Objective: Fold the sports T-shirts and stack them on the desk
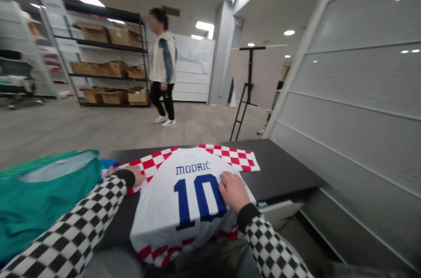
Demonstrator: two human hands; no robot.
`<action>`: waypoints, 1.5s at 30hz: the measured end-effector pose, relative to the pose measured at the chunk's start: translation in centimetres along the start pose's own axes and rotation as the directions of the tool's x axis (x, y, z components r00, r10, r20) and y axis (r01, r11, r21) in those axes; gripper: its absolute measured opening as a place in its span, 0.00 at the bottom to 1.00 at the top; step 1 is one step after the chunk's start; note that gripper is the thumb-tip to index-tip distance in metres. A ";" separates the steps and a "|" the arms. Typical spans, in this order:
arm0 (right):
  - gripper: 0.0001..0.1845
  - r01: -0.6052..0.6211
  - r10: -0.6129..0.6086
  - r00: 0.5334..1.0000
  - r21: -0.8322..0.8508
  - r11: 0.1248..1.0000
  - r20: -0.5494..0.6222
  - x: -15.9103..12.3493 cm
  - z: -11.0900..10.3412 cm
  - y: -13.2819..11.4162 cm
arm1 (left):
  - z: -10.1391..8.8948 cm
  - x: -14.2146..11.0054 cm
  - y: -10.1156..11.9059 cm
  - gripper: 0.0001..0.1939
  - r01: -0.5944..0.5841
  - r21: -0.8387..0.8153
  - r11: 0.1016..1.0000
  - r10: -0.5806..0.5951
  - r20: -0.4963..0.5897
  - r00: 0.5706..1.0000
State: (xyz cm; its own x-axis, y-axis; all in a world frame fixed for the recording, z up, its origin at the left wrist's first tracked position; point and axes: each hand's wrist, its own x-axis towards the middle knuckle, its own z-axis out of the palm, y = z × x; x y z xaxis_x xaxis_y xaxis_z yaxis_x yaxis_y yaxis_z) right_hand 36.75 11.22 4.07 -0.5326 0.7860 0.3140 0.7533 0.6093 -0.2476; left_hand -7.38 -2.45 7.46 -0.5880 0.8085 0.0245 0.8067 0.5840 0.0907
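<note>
a white football jersey (154, 225) lies flat, back up, on a black table top (283, 168), at 12 o'clock from the wearer. "modrić" and a blue "10" are printed across the back. a red-and-white checked sleeve (230, 158) is spread toward 2 o'clock, and the opposite one is laid out toward 10 o'clock.

the right hand (234, 191) is laid open on the cloth beside the "0", fingers loosely together and slightly curled; no pinch is seen. the left hand (133, 176) is rested flat at the jersey's 10 o'clock edge, near the sleeve seam, also with no pinch seen. both forearms are covered by black-and-white checked cuffs and sleeves (75, 221).

open, flat contact is judged well suited to this thin knit: light, even pressure from both sides should keep the print smooth, whereas a pinch would likely ruck it.

a teal garment (42, 199) is heaped at 9 o'clock, just beside the left hand. beyond the table, a person (161, 63) is seen walking at 12 o'clock, with metal shelving (105, 50) holding cardboard boxes (95, 32) at 11 o'clock. a black tripod stand (248, 94) is placed at 1 o'clock, and a ribbed grey partition (348, 94) runs along 3 o'clock.
</note>
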 end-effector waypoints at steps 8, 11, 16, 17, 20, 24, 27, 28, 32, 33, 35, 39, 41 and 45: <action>0.17 -0.028 0.028 1.000 0.034 0.999 -0.008 -0.5 -0.2 -0.5 | 4.3 -2.4 9.2 0.38 -0.334 -0.017 0.942 0.335 0.020 0.942; 0.16 0.001 -0.001 0.999 0.015 1.000 0.049 -0.2 -0.6 -0.2 | 5.3 -3.4 10.1 0.38 -0.326 -0.038 0.945 0.326 0.017 0.945; 0.14 0.154 -0.178 0.938 0.101 0.983 0.297 2.9 -3.1 2.0 | 5.4 -3.4 9.8 0.37 -0.314 -0.081 0.946 0.315 -0.004 0.949; 0.13 0.137 -0.168 0.931 0.116 0.984 0.325 4.0 -3.8 2.7 | 5.5 -3.4 9.8 0.37 -0.314 -0.088 0.945 0.315 -0.008 0.949; 0.19 -0.023 0.009 0.966 0.052 0.998 0.258 7.5 -5.3 5.6 | 5.8 -3.5 10.0 0.36 -0.315 -0.101 0.944 0.312 -0.043 0.949; 0.28 -0.175 0.181 0.974 -0.055 0.983 0.138 10.1 -4.9 9.9 | 6.0 -3.6 10.1 0.36 -0.322 -0.100 0.941 0.317 -0.060 0.946; 0.32 -0.217 0.233 0.957 -0.104 0.971 0.172 9.8 -2.7 12.7 | 5.8 -3.8 10.1 0.37 -0.318 -0.128 0.939 0.315 -0.039 0.948; 0.34 -0.220 0.240 0.955 -0.123 0.968 0.178 9.6 -1.9 13.4 | 5.6 -4.0 10.1 0.37 -0.314 -0.138 0.939 0.313 -0.035 0.949; 0.35 -0.209 0.233 0.965 -0.184 0.961 0.124 9.2 0.4 15.5 | 4.8 -4.5 10.5 0.39 -0.308 -0.109 0.945 0.310 0.008 0.951; 0.35 -0.196 0.220 0.969 -0.192 0.962 0.110 9.3 0.6 15.7 | 4.4 -4.3 10.6 0.40 -0.304 -0.090 0.948 0.308 0.036 0.951; 0.33 -0.179 0.199 0.976 -0.203 0.963 0.085 9.4 0.8 15.9 | 3.5 -3.4 10.9 0.42 -0.298 -0.056 0.953 0.302 0.098 0.948; 0.29 -0.249 0.245 0.969 -0.207 0.946 -0.041 9.3 0.4 15.1 | 1.3 0.5 12.6 0.40 -0.286 -0.008 0.958 0.283 0.178 0.942; 0.26 -0.282 0.269 0.959 -0.213 0.935 -0.087 9.2 0.0 14.5 | 0.6 2.6 14.5 0.37 -0.283 0.002 0.959 0.279 0.163 0.946; 0.23 -0.306 0.304 0.952 -0.194 0.932 -0.041 8.9 -0.8 13.6 | 1.2 4.8 20.6 0.35 -0.395 -0.050 0.917 0.398 0.065 0.915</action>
State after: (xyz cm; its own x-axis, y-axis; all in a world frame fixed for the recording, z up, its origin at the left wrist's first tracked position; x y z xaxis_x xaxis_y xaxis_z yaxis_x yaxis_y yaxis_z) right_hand 42.57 26.43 4.27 -0.2626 0.9289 0.2611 0.9397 0.3076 -0.1493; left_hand 6.51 13.54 8.24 -0.2136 0.9769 -0.0062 0.9693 0.2127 0.1234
